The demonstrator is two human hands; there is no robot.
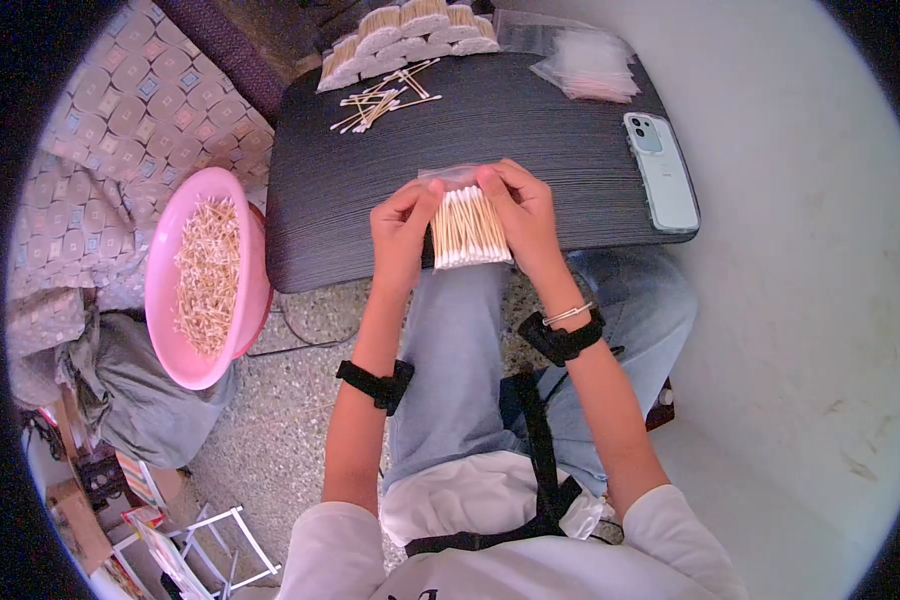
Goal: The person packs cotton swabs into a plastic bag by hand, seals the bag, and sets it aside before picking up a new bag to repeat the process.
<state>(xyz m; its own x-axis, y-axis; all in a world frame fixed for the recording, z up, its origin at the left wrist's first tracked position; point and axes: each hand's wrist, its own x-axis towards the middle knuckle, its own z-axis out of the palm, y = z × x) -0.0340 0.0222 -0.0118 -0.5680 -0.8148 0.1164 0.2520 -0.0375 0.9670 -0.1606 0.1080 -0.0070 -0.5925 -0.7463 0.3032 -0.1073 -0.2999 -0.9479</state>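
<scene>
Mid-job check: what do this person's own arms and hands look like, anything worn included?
The left hand and right hand are gloveless. Short white sleeves leave both forearms bare. Each wears a black strap with a chunky dark piece; the right adds a thin, metallic-looking bangle.

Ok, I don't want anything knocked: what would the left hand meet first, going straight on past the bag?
Likely the loose swabs, though the left hand might pass above them; depth is unclear.
</scene>
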